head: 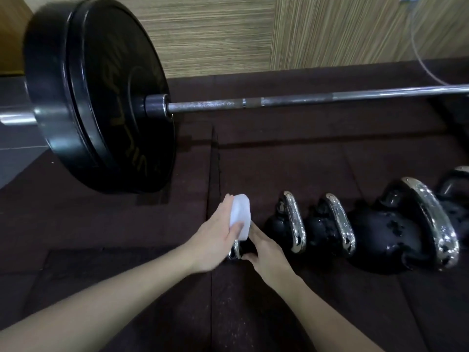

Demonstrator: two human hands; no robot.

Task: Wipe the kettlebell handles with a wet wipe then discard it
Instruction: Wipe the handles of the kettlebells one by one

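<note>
A row of black kettlebells with chrome handles stands on the dark mat, running to the right. My left hand (217, 238) presses a folded white wet wipe (240, 216) over the handle of the leftmost kettlebell (234, 251), which is mostly hidden by both hands. My right hand (266, 251) rests against that kettlebell's right side, steadying it. To the right stand a second kettlebell (294, 222), a third kettlebell (340, 224) and a larger kettlebell (431, 222), their handles bare and shiny.
A barbell (279, 100) with big black plates (101, 97) lies across the mat behind the kettlebells. A wood-panelled wall (215, 34) rises at the back, with a grey cable (421, 52) hanging at the right. Grey tile floor (15, 153) shows at the left.
</note>
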